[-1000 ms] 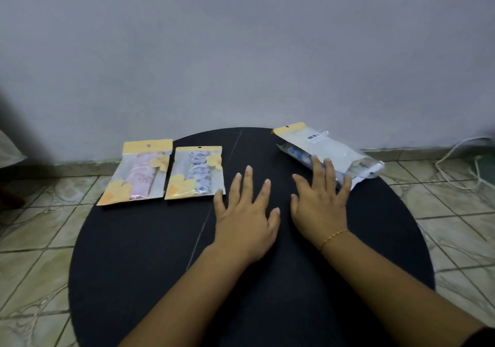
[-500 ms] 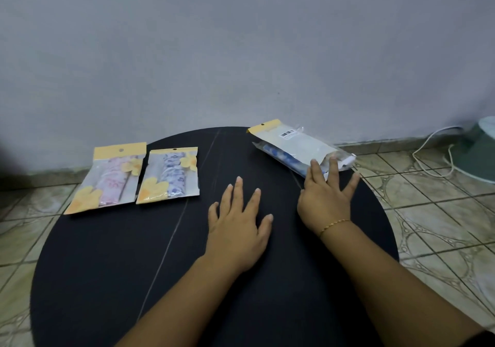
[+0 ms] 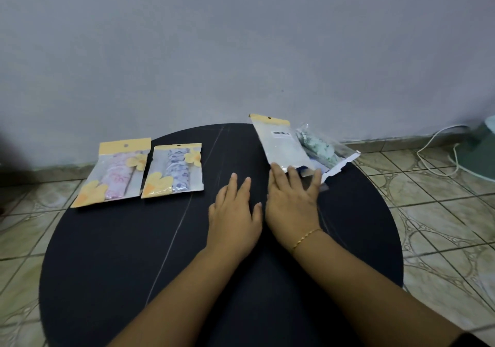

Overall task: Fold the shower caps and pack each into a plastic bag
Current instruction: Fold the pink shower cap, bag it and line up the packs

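On the round black table [image 3: 107, 266] two packed bags lie side by side at the far left, one with a pink cap [image 3: 117, 172] and one with a blue cap [image 3: 174, 170]. At the far right a white-backed bag [image 3: 284, 145] lies on a pile with a green-patterned cap pack [image 3: 318, 145] showing beside it. My right hand [image 3: 292, 199] reaches to the pile's near end, fingers straight, their tips at or just under the white bag's edge. My left hand [image 3: 235, 212] rests flat on the table beside it and holds nothing.
A grey wall stands right behind the table. Tiled floor surrounds it. A white cable [image 3: 439, 153] runs over the floor at the right toward a teal object [image 3: 484, 153] at the frame's edge.
The top white bag has shifted and turned more upright on the pile, which uncovers the green-patterned pack. My right hand's fingertips have come to the bag's near edge. My left hand stays flat.
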Tool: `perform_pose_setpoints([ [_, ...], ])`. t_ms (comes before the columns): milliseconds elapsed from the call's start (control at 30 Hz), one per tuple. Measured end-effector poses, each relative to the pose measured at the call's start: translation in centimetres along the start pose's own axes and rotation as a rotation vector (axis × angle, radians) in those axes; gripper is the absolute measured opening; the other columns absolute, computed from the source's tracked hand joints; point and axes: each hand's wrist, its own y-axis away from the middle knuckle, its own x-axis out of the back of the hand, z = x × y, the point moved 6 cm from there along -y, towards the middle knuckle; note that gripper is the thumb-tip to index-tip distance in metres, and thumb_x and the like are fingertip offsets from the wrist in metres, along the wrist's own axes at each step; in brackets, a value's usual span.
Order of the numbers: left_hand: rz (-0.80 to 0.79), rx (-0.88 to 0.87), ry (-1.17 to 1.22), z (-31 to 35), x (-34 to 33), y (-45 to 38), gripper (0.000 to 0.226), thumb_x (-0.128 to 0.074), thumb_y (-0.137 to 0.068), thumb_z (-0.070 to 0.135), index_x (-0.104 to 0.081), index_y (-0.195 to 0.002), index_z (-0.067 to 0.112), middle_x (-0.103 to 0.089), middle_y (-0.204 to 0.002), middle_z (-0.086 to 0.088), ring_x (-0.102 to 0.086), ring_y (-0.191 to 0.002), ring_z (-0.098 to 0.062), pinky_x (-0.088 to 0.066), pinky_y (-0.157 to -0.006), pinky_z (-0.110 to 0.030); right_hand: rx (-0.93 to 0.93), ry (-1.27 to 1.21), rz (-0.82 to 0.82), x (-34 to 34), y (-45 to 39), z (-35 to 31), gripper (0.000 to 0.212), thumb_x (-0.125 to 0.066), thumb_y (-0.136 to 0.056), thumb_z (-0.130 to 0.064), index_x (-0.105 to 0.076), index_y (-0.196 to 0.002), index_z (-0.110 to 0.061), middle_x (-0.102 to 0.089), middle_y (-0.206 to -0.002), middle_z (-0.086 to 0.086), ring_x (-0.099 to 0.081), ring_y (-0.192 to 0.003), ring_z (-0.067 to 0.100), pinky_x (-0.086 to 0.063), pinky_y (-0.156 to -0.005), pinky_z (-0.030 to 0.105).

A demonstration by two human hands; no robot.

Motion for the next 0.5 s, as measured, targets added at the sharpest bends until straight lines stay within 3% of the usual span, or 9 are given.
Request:
perform_pose_setpoints([
  [133,0.056,-0.022,0.009,-0.5,1.0,0.1,0.058,-0.039,-0.099,0.025,-0.011,-0.15,0.03,0.004,-0.159,0.007,-0.006,-0.143,-0.016,-0.018,-0.111,-0.038,0.056,-0.074,-0.038,0.8,1.6,-2.5,0.053,-0.03,-0.081,-0.027,-0.068,-0.109,-0.004,-0.066,-0.117,0.006,-0.064,-0.096,0.025,-0.007,-0.103,0.062],
  [233,0.088,-0.065,-0.107,-1.3,1.7,0.5,0.059,-0.037,-0.1,0.025,-0.007,-0.15,0.028,0.008,-0.159,0.005,-0.005,-0.143,-0.015,-0.022,-0.108,-0.034,0.091,-0.136,-0.108,1.1,2.8,-4.1,0.05,-0.031,-0.079,-0.021,-0.069,-0.108,-0.006,-0.067,-0.114,0.005,-0.065,-0.086,0.022,-0.015,-0.102,0.063],
  [300,0.09,-0.116,-0.155,-1.6,2.2,1.0,0.06,-0.038,-0.1,0.026,-0.006,-0.15,0.028,0.009,-0.159,0.005,-0.004,-0.143,-0.015,-0.023,-0.108,-0.033,0.153,-0.221,-0.206,1.7,3.5,-5.6,0.047,-0.036,-0.084,-0.015,-0.057,-0.125,-0.009,-0.054,-0.133,0.004,-0.061,-0.098,0.02,-0.011,-0.108,0.062],
  [367,0.076,-0.171,-0.161,-2.0,2.6,1.8,0.06,-0.04,-0.099,0.025,-0.009,-0.15,0.028,0.006,-0.159,0.006,-0.005,-0.144,-0.014,-0.021,-0.109,-0.034,0.211,-0.332,-0.296,2.1,4.4,-6.6,0.05,-0.039,-0.091,-0.014,-0.036,-0.141,-0.014,-0.029,-0.149,0.001,-0.047,-0.12,0.019,-0.003,-0.113,0.053],
  [433,0.045,-0.192,-0.105,-3.0,3.1,2.6,0.059,-0.042,-0.098,0.022,-0.015,-0.15,0.03,-0.003,-0.159,0.01,-0.009,-0.143,-0.01,-0.019,-0.11,-0.034,0.218,-0.47,-0.291,3.2,5.0,-7.1,0.049,-0.041,-0.089,-0.013,-0.039,-0.138,-0.017,-0.025,-0.15,-0.001,-0.036,-0.131,0.016,-0.003,-0.115,0.047],
  [500,0.055,-0.21,-0.043,-4.1,3.5,3.3,0.056,-0.046,-0.097,0.022,-0.024,-0.148,0.03,-0.014,-0.157,0.011,-0.018,-0.142,-0.01,-0.022,-0.112,-0.037,0.207,-0.6,-0.223,4.5,5.5,-6.9,0.046,-0.039,-0.083,-0.013,-0.053,-0.126,-0.018,-0.036,-0.145,0.0,-0.035,-0.132,0.014,-0.013,-0.115,0.045],
])
